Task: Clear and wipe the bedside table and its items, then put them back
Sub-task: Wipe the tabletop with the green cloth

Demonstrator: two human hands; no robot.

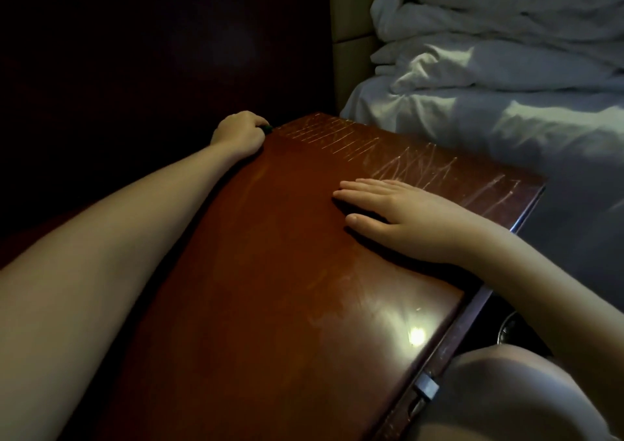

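On the glossy reddish-brown table (277, 272), the right hand (405, 218) lies flat, palm down, its fingers (364, 187) straight and held close together, gripping nothing. It rests near the scratched strip along the far edge, where pale scrape marks (388, 157) run across the wood. The left hand (238, 133) reaches to the table's far left corner, just against the dark panel (135, 69) behind it; its fingers are curled into a fist around a small dark green thing (267, 128), of which only a tip shows, so what it is cannot be told. The left forearm lies along the table's left edge. A bright glare (417, 334) sits on the near part of the top. A metal latch (426, 388) shows on the table's front edge, beside a knee (506, 390). To the right, the bed (506, 130) carries rumpled white bedding (489, 35).
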